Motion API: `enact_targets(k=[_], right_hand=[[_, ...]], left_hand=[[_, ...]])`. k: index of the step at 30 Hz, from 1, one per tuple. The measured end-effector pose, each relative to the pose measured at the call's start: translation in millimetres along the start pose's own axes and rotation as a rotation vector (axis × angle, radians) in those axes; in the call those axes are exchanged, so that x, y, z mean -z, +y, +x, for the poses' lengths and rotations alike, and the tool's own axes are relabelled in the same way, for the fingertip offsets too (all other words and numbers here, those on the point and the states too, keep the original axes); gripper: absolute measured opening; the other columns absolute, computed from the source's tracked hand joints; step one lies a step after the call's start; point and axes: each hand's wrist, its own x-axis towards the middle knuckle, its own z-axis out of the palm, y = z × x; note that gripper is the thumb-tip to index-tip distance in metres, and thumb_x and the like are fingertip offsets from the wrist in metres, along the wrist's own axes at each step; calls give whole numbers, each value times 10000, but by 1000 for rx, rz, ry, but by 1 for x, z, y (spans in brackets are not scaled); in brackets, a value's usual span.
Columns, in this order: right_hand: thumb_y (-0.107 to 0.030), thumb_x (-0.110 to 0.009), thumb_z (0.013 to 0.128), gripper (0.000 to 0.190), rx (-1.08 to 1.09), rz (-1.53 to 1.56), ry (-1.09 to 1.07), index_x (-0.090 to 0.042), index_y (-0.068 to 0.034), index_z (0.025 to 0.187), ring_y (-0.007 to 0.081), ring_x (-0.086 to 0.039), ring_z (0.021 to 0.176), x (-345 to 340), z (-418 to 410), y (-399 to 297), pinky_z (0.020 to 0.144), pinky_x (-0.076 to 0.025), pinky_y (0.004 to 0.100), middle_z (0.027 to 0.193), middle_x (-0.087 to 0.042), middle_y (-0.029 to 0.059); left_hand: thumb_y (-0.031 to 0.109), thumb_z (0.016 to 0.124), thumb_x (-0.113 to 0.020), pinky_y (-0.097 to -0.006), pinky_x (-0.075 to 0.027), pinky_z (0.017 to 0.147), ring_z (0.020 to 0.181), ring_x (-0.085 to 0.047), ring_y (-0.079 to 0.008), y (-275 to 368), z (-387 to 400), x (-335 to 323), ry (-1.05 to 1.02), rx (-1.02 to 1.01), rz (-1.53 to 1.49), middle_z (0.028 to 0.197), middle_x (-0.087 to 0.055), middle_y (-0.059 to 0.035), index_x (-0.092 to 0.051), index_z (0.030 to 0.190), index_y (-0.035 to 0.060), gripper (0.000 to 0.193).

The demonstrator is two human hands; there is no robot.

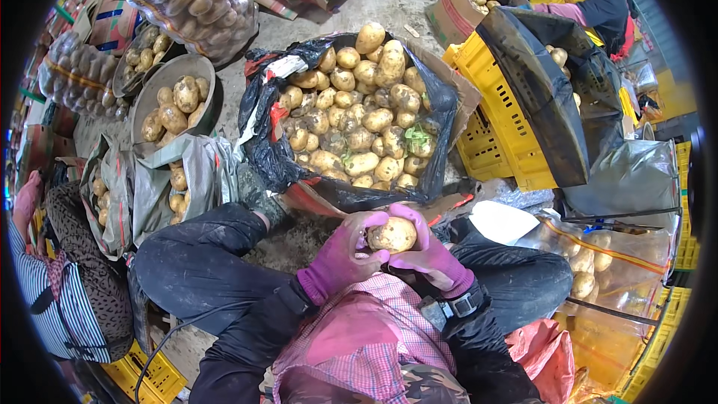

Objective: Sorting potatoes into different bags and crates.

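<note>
A potato (394,235) with brown soil marks rests between my two hands, above my lap. My left hand (345,249), in a purple glove, grips it from the left side. From the right, my right hand (435,258) in a matching glove curls around it, fingers over its top edge. Just beyond my hands stands a cardboard box lined with black plastic (440,140), its flaps folded outward. Loose potatoes (362,137) fill it, some caked with dirt, with a green leafy sprig (418,140) among them on the right.
Left stand a round basin of potatoes (210,104), grey sacks (216,165) and full clear bags (190,0). A yellow crate (499,118) with dark lining leans at right, above a clear bag of potatoes (645,269). Other people sit at far left (84,303) and upper right (611,5).
</note>
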Motion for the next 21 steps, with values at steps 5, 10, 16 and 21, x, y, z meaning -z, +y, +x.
enact_targets(k=[5,10,16,21], right_hand=[[66,-704,695,797,-29,119,-17,-332,-66,1387,175,-441,1226,6,-3,-1,1038,-352,302,1301,-435,51],[69,-660,674,700,118,32,65,-411,-58,1316,213,-463,1210,0,-4,0,1011,-387,331,1251,-484,86],[84,-624,613,625,569,-721,142,-508,-88,1202,297,-496,1173,-1,14,20,993,-398,393,1248,-503,159],[117,-628,667,728,210,337,5,-389,-115,1313,278,-551,1070,-20,5,7,918,-448,409,1222,-510,196]], left_hand=[[107,820,-658,-299,-484,861,1090,-522,-182,-29,-1,0,-24,92,-121,1172,-522,-105,-467,1252,47,476],[194,903,-590,-273,-509,769,949,-557,-141,-12,1,0,-30,397,-453,1154,-504,-96,-441,1288,24,447],[200,930,-544,-250,-510,716,818,-573,-115,-13,1,-1,-27,345,-510,1145,-499,-94,-412,1310,20,441],[128,941,-481,-225,-492,718,801,-566,-93,-25,1,0,9,255,-479,1112,-528,-83,-420,1281,6,367]])
